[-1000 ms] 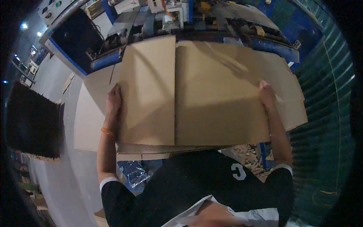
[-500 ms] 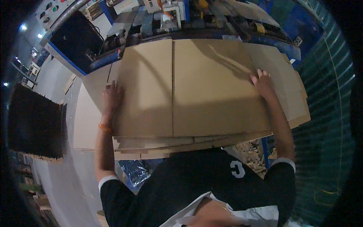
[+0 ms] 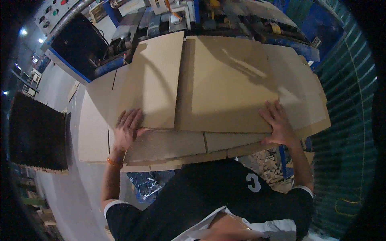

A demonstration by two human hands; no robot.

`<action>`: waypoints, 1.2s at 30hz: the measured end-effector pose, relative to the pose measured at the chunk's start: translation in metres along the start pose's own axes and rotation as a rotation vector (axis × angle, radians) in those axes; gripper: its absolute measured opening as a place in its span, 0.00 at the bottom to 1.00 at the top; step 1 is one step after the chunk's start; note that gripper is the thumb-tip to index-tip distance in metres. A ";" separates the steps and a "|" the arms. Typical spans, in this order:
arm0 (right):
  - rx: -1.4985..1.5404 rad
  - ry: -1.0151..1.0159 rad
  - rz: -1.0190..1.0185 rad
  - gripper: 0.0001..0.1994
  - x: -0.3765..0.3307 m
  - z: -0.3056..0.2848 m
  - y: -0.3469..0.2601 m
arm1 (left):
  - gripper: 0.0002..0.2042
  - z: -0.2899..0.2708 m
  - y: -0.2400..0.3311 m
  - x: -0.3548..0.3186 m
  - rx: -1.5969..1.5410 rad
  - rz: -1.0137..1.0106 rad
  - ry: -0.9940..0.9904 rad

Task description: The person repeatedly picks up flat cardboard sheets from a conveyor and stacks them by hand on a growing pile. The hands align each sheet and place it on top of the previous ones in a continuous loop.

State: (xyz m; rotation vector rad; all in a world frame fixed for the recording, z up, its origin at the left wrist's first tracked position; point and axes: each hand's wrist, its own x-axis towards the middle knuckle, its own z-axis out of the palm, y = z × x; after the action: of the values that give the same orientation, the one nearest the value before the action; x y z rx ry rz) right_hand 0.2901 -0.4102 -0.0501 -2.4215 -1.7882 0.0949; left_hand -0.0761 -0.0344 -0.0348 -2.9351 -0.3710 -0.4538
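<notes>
A creased brown cardboard sheet (image 3: 229,88) lies on top of a stack of cardboard sheets (image 3: 169,145), its far edge close to a machine. A dark gap separates its left panel (image 3: 157,80), turned slightly askew, from the wider right part. My left hand (image 3: 128,129) lies on the near left corner of that panel, fingers stretched over the board and thumb by the front edge. On the near right corner rests my right hand (image 3: 278,125), its fingers spread and its thumb over the lower sheets. Neither hand is closed around the board.
Beyond the sheets stands a blue machine with rollers and belts (image 3: 157,26); a control panel (image 3: 54,14) is at the far left. A dark bristly block (image 3: 38,132) stands at left. Cardboard scraps (image 3: 267,168) lie below, and a green corrugated wall (image 3: 350,120) runs along the right.
The top sheet has slid away from me toward the machine, baring more of the lower sheets. Its left panel has tilted. Both hands have come back from its sides to the near corners.
</notes>
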 end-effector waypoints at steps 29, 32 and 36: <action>-0.158 0.556 0.982 0.30 -0.036 -0.004 0.058 | 0.23 0.014 -0.103 -0.099 -0.055 -0.970 0.860; -0.135 0.413 1.234 0.31 -0.076 0.020 0.060 | 0.23 0.038 -0.134 -0.201 -0.150 -1.556 0.473; -0.180 0.503 1.212 0.32 -0.074 0.040 0.072 | 0.31 0.060 -0.152 -0.215 0.119 -1.476 0.489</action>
State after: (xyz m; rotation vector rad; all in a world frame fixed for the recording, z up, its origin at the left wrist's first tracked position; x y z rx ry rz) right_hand 0.3315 -0.4990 -0.1014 -2.8851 -0.0099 -0.5175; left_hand -0.2988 0.0753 -0.1423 -1.7736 -2.2490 -1.1261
